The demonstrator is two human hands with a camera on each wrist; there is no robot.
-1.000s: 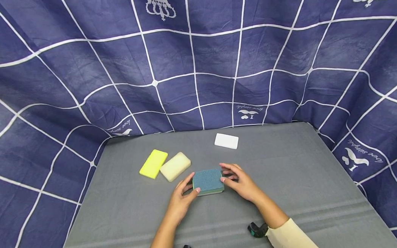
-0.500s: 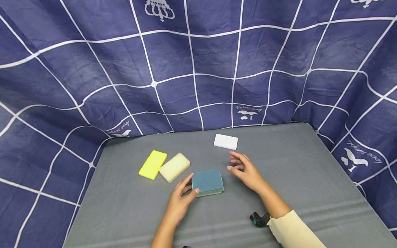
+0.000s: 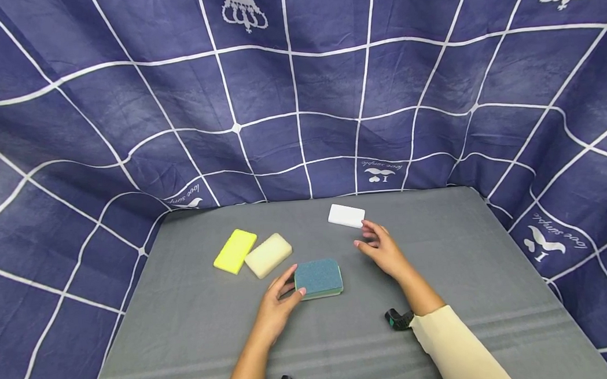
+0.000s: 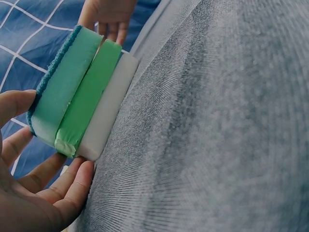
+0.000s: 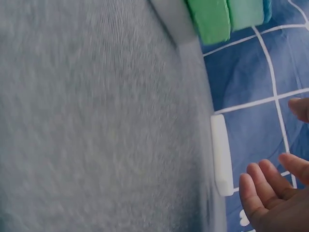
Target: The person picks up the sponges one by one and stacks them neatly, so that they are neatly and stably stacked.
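Three sponges lie stacked on the grey table. On top is a teal sponge (image 3: pixel 317 277) with a dark blue scouring face; in the left wrist view a green sponge (image 4: pixel 91 92) is under it and a white block (image 4: pixel 110 106) is lowest. My left hand (image 3: pixel 275 307) holds the stack's left end, thumb at the near corner and fingers along the end. My right hand (image 3: pixel 385 253) is off the stack, fingers loosely bent and holding nothing. Its fingertips overlap the near right corner of a flat white sponge (image 3: pixel 346 215) in the head view.
A bright yellow sponge (image 3: pixel 235 251) and a cream sponge (image 3: pixel 268 255) lie side by side behind and left of the stack. A blue curtain (image 3: pixel 328 83) with white lines rises behind the grey cloth-covered table (image 3: pixel 443 250) and along both sides.
My right hand has left the stack's right end and moved back and to the right, up to the white sponge. The left hand and the stack have stayed in place.
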